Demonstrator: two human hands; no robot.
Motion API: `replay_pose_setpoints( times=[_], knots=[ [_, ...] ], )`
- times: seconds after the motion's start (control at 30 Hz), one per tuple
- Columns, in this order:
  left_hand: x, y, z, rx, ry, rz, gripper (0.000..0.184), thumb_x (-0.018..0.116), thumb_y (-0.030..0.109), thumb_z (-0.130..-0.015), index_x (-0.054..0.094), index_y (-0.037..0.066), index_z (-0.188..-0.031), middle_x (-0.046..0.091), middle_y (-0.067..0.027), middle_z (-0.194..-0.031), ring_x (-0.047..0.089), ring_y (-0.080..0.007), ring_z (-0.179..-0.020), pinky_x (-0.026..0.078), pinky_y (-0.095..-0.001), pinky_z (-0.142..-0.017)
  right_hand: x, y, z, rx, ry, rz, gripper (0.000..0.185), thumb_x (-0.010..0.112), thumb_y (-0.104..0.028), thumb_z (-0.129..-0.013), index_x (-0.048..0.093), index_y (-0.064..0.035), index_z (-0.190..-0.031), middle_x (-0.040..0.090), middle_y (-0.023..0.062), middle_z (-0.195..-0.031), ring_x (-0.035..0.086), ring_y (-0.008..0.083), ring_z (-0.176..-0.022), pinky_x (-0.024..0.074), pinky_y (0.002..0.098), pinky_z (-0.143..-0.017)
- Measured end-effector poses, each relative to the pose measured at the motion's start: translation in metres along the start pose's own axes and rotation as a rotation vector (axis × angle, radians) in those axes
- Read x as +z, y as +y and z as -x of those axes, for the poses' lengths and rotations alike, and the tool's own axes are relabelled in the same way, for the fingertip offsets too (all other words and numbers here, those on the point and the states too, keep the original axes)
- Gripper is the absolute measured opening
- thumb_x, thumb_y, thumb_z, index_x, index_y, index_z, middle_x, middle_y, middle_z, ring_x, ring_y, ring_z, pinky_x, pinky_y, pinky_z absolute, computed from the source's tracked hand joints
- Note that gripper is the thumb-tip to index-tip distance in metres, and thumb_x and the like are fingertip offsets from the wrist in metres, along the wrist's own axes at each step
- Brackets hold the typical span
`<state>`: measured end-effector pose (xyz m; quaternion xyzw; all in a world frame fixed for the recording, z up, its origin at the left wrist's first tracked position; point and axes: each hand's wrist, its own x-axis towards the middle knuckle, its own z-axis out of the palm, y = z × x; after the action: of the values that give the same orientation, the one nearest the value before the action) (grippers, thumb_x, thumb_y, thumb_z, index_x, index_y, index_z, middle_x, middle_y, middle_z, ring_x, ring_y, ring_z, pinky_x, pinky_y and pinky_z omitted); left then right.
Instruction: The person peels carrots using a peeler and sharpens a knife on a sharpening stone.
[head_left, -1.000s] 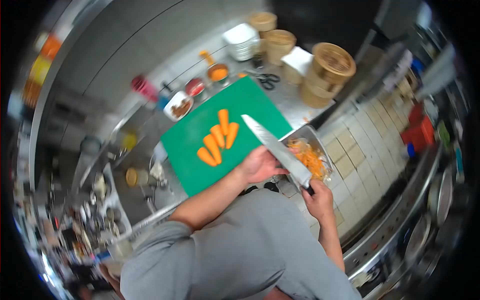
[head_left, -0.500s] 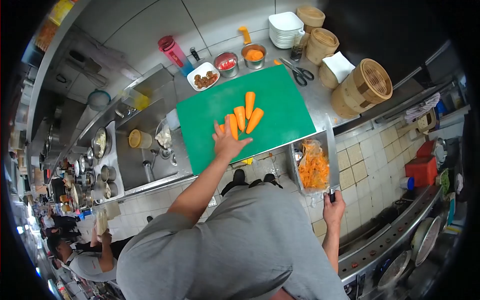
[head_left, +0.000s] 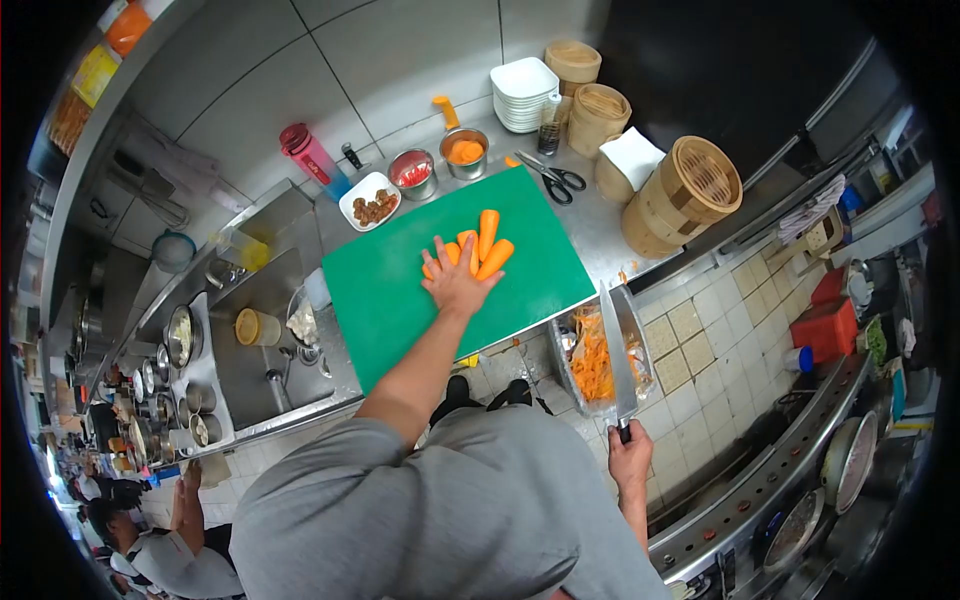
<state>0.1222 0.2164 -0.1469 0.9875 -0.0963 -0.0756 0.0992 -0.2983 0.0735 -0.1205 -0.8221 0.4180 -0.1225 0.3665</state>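
Observation:
Several peeled carrots (head_left: 496,259) lie bunched near the middle of a green cutting board (head_left: 540,230). Spread over the left ones is my left hand (head_left: 460,287), fingers apart and palm down; it partly hides them. My right hand (head_left: 630,456), off the board's near right side, is wrapped round the black handle of a large kitchen knife (head_left: 616,365). The broad blade points away from me and passes over a bin (head_left: 645,330) of orange peelings (head_left: 592,365).
Behind the board stand a white dish of brown pieces (head_left: 374,207), metal cups (head_left: 467,165), scissors (head_left: 556,182), stacked plates (head_left: 524,92) and bamboo steamers (head_left: 684,198). A sink (head_left: 240,365) lies left. Another person (head_left: 170,555) works at lower left.
My left hand has moved further over the carrots, which sit closer together. The knife has swung left, from the bin's right edge to across the peelings. The whole view has shifted.

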Motion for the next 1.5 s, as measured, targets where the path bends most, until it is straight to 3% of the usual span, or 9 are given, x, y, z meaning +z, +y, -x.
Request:
replay_pose_setpoints(
  times=[0.23, 0.3, 0.53, 0.6, 0.83, 1.03, 1.1, 1.43, 1.5],
  knots=[
    [0.011, 0.038, -0.033, 0.033, 0.017, 0.007, 0.106, 0.075, 0.076, -0.076, 0.029, 0.043, -0.165, 0.009, -0.0177, -0.175, 0.012, -0.0454, -0.159, 0.028, -0.0739, -0.110, -0.004, 0.002, -0.010, 0.002, 0.008, 0.038, 0.033, 0.078, -0.009, -0.086, 0.048, 0.0019, -0.077, 0.046, 0.0166, -0.064, 0.039, 0.0248, -0.061, 0.0399, 0.0409, -0.058],
    [0.015, 0.046, -0.042, 0.030, 0.054, 0.036, 0.106, 0.075, 0.076, -0.076, 0.029, 0.042, -0.165, 0.010, -0.0185, -0.174, 0.013, -0.0446, -0.158, 0.027, -0.0742, -0.110, -0.009, -0.001, -0.012, 0.042, -0.049, 0.113, 0.026, 0.078, -0.015, -0.086, 0.058, 0.0014, -0.084, 0.063, 0.0248, -0.081, 0.062, 0.0478, -0.077, 0.0493, 0.0504, -0.068],
    [0.014, 0.050, -0.044, 0.058, 0.071, 0.002, 0.115, 0.081, 0.075, -0.070, 0.027, 0.040, -0.166, 0.010, -0.0163, -0.175, 0.008, -0.0447, -0.160, 0.012, -0.0784, -0.118, -0.023, 0.012, -0.005, 0.072, -0.028, 0.128, 0.026, 0.078, -0.014, -0.086, 0.058, 0.0017, -0.083, 0.063, 0.0246, -0.080, 0.063, 0.0476, -0.077, 0.0485, 0.0510, -0.068],
    [0.007, 0.049, -0.037, 0.062, 0.063, 0.008, 0.121, 0.084, 0.073, -0.068, 0.026, 0.037, -0.167, 0.008, -0.0153, -0.176, 0.004, -0.0460, -0.161, 0.006, -0.0775, -0.121, -0.025, 0.029, 0.002, -0.003, 0.048, 0.078, 0.030, 0.078, -0.012, -0.086, 0.053, 0.0025, -0.078, 0.054, 0.0210, -0.068, 0.048, 0.0341, -0.061, 0.0422, 0.0441, -0.060],
    [-0.003, 0.052, -0.028, 0.102, 0.000, -0.028, 0.126, 0.085, 0.073, -0.067, 0.024, 0.031, -0.169, 0.006, -0.0156, -0.176, 0.004, -0.0458, -0.161, 0.006, -0.0749, -0.122, -0.029, 0.066, 0.014, 0.106, 0.113, 0.056, 0.025, 0.078, -0.011, -0.085, 0.056, 0.0018, -0.081, 0.053, 0.0183, -0.067, 0.049, 0.0318, -0.061, 0.0431, 0.0435, -0.060],
    [-0.003, 0.081, -0.048, 0.294, 0.080, -0.026, 0.118, 0.082, 0.073, -0.071, 0.029, 0.029, -0.167, 0.014, -0.0171, -0.175, 0.004, -0.0445, -0.161, 0.006, -0.0746, -0.122, -0.018, 0.061, -0.006, 0.095, 0.135, 0.050, 0.025, 0.077, -0.009, -0.086, 0.056, 0.0029, -0.081, 0.052, 0.0159, -0.067, 0.046, 0.0275, -0.060, 0.0417, 0.0413, -0.058],
    [-0.004, 0.088, -0.055, 0.354, 0.015, -0.079, 0.110, 0.081, 0.068, -0.074, 0.033, 0.028, -0.165, 0.015, -0.0158, -0.175, 0.004, -0.0431, -0.162, 0.006, -0.0743, -0.123, -0.019, 0.047, -0.008, 0.234, 0.096, -0.003, 0.023, 0.078, -0.011, -0.086, 0.059, 0.0024, -0.083, 0.060, 0.0213, -0.073, 0.057, 0.0403, -0.068, 0.0465, 0.0469, -0.065],
    [0.013, 0.098, -0.100, 0.356, 0.093, -0.034, 0.090, 0.077, 0.054, -0.086, 0.039, 0.023, -0.162, 0.019, -0.0152, -0.173, 0.008, -0.0424, -0.161, 0.004, -0.0744, -0.123, -0.007, 0.033, -0.015, 0.284, 0.100, 0.071, 0.023, 0.079, -0.010, -0.085, 0.059, 0.0013, -0.083, 0.059, 0.0196, -0.074, 0.056, 0.0382, -0.067, 0.0465, 0.0458, -0.065],
    [-0.004, 0.108, -0.104, 0.420, 0.095, -0.044, 0.085, 0.077, 0.050, -0.088, 0.043, 0.017, -0.159, 0.037, -0.0180, -0.164, 0.025, -0.0399, -0.156, 0.016, -0.0694, -0.123, -0.006, 0.030, -0.017, 0.265, 0.144, 0.041, 0.023, 0.079, -0.010, -0.085, 0.059, 0.0014, -0.083, 0.060, 0.0200, -0.074, 0.057, 0.0386, -0.067, 0.0469, 0.0458, -0.065]
  ],
)
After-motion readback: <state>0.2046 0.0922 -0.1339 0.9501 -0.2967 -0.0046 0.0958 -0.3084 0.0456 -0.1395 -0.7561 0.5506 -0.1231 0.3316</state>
